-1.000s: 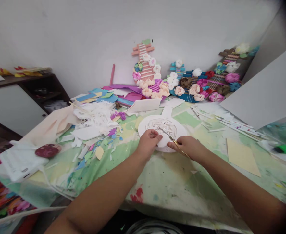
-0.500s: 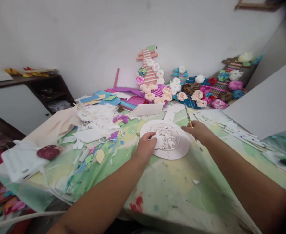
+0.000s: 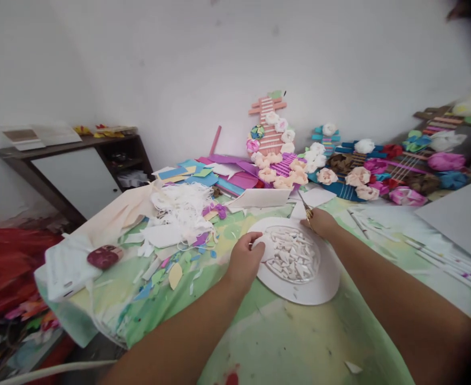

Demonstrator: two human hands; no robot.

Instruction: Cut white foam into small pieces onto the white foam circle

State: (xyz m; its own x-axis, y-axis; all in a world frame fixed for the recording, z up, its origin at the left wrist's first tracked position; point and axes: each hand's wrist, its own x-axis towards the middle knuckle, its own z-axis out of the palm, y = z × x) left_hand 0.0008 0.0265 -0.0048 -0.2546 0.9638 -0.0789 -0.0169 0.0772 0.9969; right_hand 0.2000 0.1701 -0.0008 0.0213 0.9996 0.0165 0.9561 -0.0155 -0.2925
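Observation:
My left hand pinches a small rounded piece of white card between thumb and fingers, over the left edge of a round white board. Within a ring on that board lie several small white cut scraps. My right hand grips scissors by the handles at the board's far right edge, their blades pointing away from me. Beneath the scissors, part of a white strip shows behind the board. Whether the blades are apart is too small to tell.
White string is heaped to the left, near coloured paper scraps. A white device and a dark red mouse sit at the left edge. Flower-decorated guitar shapes lean against the wall. Thin white sticks lie right.
The view has swung, so most things appear farther right and the board larger. My right hand with the scissors has come in closer to the board. My left hand still holds the white piece.

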